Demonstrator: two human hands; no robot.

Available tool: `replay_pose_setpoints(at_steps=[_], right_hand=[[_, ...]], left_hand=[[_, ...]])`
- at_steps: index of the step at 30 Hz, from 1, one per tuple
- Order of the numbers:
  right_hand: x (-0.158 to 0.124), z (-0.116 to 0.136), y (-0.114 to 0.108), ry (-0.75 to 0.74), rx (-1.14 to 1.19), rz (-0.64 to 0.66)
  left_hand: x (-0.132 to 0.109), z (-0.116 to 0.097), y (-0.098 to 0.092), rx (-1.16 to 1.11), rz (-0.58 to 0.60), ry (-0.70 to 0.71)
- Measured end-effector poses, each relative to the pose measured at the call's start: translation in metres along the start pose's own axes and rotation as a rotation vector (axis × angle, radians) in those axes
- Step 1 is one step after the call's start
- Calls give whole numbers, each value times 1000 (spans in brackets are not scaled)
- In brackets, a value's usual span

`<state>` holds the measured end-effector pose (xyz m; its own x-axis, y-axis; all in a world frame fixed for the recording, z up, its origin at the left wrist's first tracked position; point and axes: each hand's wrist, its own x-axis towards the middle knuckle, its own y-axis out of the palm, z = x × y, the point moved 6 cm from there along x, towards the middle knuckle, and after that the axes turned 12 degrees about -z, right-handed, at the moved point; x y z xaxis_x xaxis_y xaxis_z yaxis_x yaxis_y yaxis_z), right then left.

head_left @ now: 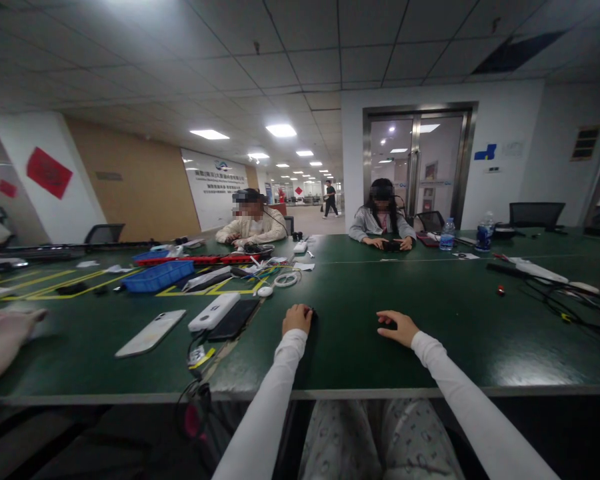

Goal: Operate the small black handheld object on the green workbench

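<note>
My left hand (297, 320) rests on the green table (350, 360) with its fingers curled over a small black object (315, 312). Only an edge of that object shows beside the fingers, so its kind is hidden. To the right, my right hand (399, 327) is held at the table surface with thumb and fingers apart and nothing between them. Left of my left hand lie a white power bank (215, 311) and a dark phone (234, 319). A white phone (151, 333) is farther left.
A blue tray (159, 276), cables (286, 279) and tools lie at the left. Two people (253, 220) sit across the table. Bottles (447, 235) stand at the far right, near a power strip (537, 270) with black cables. Another person's hand (10, 337) is at the left edge.
</note>
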<state>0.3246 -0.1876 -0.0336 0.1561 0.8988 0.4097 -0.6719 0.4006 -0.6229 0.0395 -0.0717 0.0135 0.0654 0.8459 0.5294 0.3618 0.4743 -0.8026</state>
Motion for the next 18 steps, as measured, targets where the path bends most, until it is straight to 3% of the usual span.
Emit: replay_pose_setpoints(at_steps=[7, 11, 14, 18], right_hand=[[0, 2, 0, -10, 8, -10], [1, 0, 1, -15, 1, -33], [2, -1, 2, -29, -8, -54], [3, -2, 1, -39, 17, -77]], left_hand=[[-37, -105, 28, -202, 92, 192], [-60, -152, 36, -313, 128, 344], [-69, -169, 38, -360, 135, 411], [-70, -170, 39, -394, 151, 395]])
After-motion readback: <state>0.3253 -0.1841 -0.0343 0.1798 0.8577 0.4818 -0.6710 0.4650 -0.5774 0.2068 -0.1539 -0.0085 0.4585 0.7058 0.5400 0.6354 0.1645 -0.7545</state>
